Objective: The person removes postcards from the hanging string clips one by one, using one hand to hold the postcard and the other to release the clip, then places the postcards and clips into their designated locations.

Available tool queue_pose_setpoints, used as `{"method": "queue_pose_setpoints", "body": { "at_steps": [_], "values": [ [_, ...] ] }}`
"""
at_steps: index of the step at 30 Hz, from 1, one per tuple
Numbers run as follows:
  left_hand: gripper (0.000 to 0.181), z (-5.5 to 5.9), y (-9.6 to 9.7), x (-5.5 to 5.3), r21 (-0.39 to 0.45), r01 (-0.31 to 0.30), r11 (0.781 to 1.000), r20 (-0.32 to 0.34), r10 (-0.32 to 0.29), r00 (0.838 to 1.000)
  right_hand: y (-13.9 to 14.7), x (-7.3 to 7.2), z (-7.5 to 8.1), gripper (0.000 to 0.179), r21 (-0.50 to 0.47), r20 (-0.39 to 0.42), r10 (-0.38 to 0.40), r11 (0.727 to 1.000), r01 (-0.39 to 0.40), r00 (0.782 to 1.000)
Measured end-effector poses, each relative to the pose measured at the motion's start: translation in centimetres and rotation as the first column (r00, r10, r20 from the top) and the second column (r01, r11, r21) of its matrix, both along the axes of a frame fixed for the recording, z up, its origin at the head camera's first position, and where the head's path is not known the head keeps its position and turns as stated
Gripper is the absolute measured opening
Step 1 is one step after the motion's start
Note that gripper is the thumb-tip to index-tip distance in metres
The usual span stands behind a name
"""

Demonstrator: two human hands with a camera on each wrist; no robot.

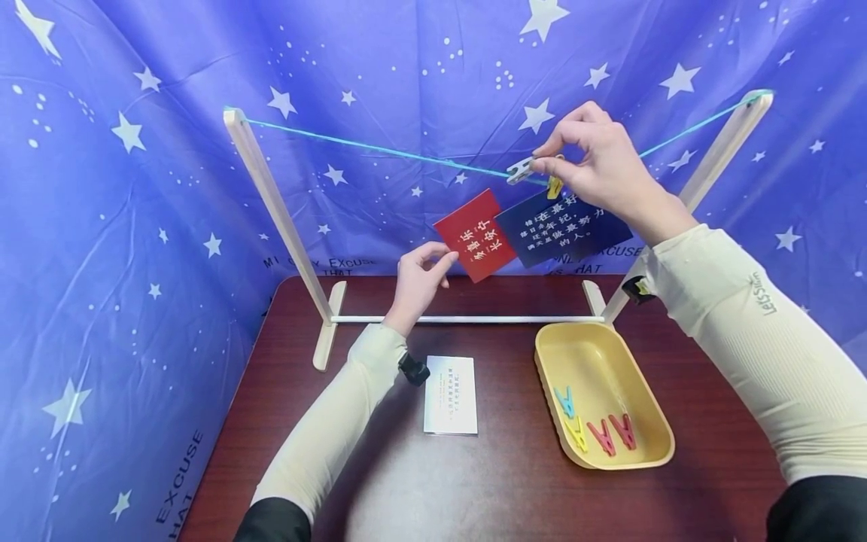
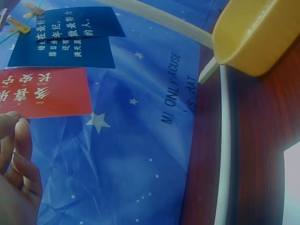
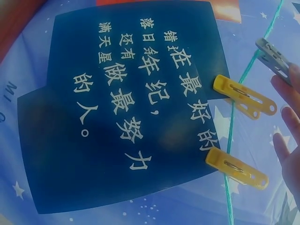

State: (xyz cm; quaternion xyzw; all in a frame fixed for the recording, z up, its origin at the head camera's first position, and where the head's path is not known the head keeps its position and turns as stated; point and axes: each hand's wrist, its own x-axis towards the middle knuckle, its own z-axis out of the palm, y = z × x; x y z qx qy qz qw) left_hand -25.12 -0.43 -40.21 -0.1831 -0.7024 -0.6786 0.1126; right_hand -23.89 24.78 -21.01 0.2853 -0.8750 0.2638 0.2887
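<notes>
My left hand (image 1: 421, 282) pinches the edge of a red card (image 1: 479, 248) with pale characters, holding it tilted just under a sagging turquoise string (image 1: 379, 152). Thumb and fingertips of my right hand (image 1: 606, 162) grip a grey clothespin (image 3: 273, 57), whose jaws are right at the string. Two overlapping dark blue cards (image 3: 122, 126) with white writing hang to the right of the red one. Yellow clothespins (image 3: 236, 168) fasten them to the string, and in the head view my right hand partly covers them.
The string runs between two wooden posts (image 1: 278, 211) joined low down by a white rod (image 1: 501, 319). On the dark red table (image 1: 420, 489) lie a white printed card (image 1: 450, 395) and a yellow tray (image 1: 660, 421) with several clothespins (image 1: 601, 438). A starry blue curtain (image 1: 169, 226) hangs behind.
</notes>
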Motion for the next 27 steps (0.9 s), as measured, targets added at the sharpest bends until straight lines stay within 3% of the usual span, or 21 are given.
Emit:
{"method": "queue_pose_setpoints", "body": {
  "at_steps": [17,27],
  "values": [
    [0.013,-0.1,-1.7,0.3,-0.011,-0.027,1.000,-0.015,0.027,1.000,0.9,1.0,0.0,0.009,-0.040,0.014,-0.053,0.998,0.054,0.998],
    [0.013,-0.5,-2.3,1.2,-0.017,-0.042,0.999,-0.011,0.042,0.999,1.9,1.9,-0.6,0.011,-0.025,0.043,-0.097,0.995,0.098,0.994]
  ]
}}
